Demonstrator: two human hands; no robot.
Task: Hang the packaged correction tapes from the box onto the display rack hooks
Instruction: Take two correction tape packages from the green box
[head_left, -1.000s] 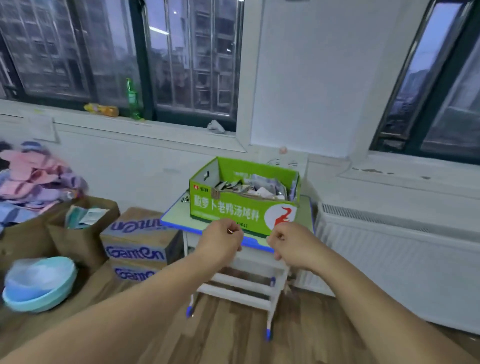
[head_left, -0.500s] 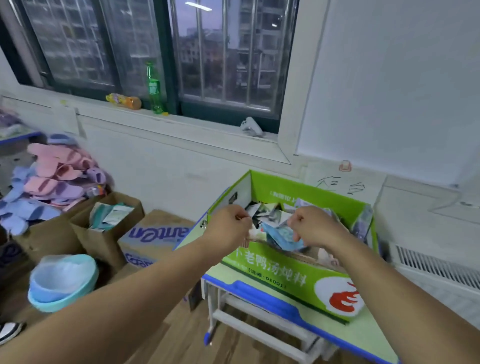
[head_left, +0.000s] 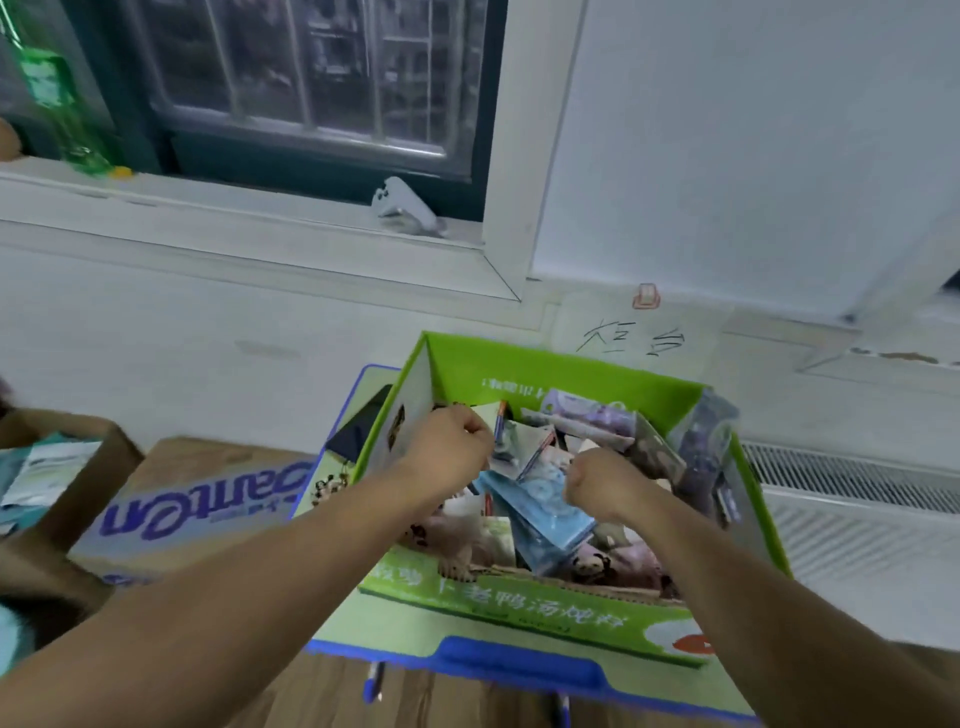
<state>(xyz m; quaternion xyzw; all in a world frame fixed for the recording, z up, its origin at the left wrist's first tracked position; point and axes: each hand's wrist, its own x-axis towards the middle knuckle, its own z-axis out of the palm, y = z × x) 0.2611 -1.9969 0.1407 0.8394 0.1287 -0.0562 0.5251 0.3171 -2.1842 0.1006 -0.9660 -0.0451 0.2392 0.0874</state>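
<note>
- Closing in: my hands, earlier short of the desk (head_left: 395, 629), now hover over the green box (head_left: 545, 374); picking can start.
- Left hand (head_left: 449, 452) curled, seemingly empty; right hand (head_left: 597, 480) curled against a blue packet (head_left: 540, 506) inside, grip hidden.

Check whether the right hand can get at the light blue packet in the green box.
Probably yes: the right hand is over the open green box, right beside the light blue packet, which lies on top, uncovered.
</note>
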